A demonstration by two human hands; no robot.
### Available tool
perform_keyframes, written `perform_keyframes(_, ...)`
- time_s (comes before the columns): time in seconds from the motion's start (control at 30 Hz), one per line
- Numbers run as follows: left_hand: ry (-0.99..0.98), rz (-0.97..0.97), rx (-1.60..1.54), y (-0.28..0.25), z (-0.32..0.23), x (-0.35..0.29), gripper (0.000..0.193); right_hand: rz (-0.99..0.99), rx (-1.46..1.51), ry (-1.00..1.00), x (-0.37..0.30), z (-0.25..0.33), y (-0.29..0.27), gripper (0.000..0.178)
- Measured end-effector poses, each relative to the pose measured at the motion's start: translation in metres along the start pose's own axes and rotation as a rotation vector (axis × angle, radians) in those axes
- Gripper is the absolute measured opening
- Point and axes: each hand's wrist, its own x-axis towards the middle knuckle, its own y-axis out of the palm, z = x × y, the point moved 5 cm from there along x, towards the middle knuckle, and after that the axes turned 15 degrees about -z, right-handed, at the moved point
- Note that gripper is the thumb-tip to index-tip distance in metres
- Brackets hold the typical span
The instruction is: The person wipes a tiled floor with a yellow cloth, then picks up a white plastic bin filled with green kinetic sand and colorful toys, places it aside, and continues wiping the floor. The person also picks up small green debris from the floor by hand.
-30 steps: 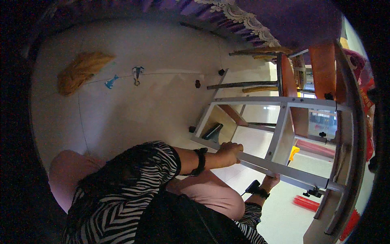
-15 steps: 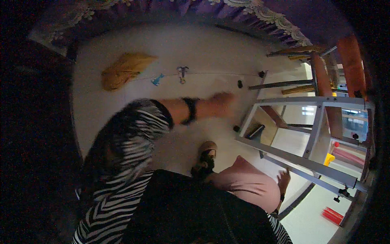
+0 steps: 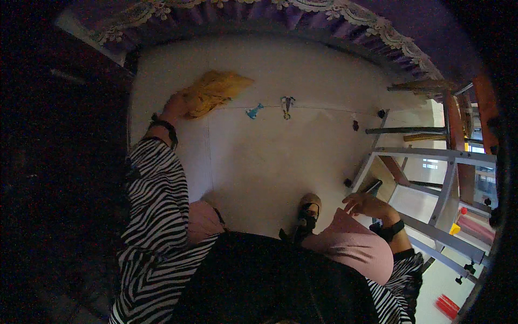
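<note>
My left hand [image 3: 175,109] reaches out to the far left, a dark band at its wrist. Its fingers are closed on the left end of a crumpled yellow cloth [image 3: 218,93] on the pale floor; the fingertips blend into the folds. Right of the cloth lie a small light-blue object [image 3: 254,111] and a small white-and-dark figure-like object [image 3: 287,107]. Near my pink-clad right knee, my right hand [image 3: 368,207] hangs with its fingers loosely bent and apart, holding nothing. A dark watch-like band circles that wrist.
A grey metal frame [image 3: 415,153] with black knobs stands on the right, beside wooden pieces. Purple lace-trimmed fabric [image 3: 291,16] hangs along the far edge. One sandalled foot [image 3: 309,208] rests on the floor. Red sticks [image 3: 447,306] lie at the lower right.
My left arm has swung from the middle over to the far left, and its hand has taken hold of the yellow cloth. My right hand has risen beside the knee. The view has shifted left.
</note>
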Motion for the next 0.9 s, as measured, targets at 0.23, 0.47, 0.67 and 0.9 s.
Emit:
perform_keyframes(0.23, 0.388, -0.298, 0.292, 0.013, -0.033, -0.003, 0.064, 0.009, -0.399, -0.328, 0.099, 0.126, 0.006, 0.026)
perform_keyframes(0.47, 0.122, -0.453, 0.105, 0.063, -0.051, 0.018, 0.065, -0.255, -0.595, -0.588, 0.196, 0.214, 0.039, 0.03)
perform_keyframes(0.67, 0.168, -0.35, -0.233, 0.151, -0.126, 0.027, 0.065, -0.349, -0.606, -0.44, 0.25, 0.213, 0.063, 0.032)
perform_keyframes(0.9, 0.107, -0.211, -0.563, 0.137, -0.129, -0.001, 0.053, -0.837, -0.347, -0.579, 0.278, 0.215, 0.01, 0.033)
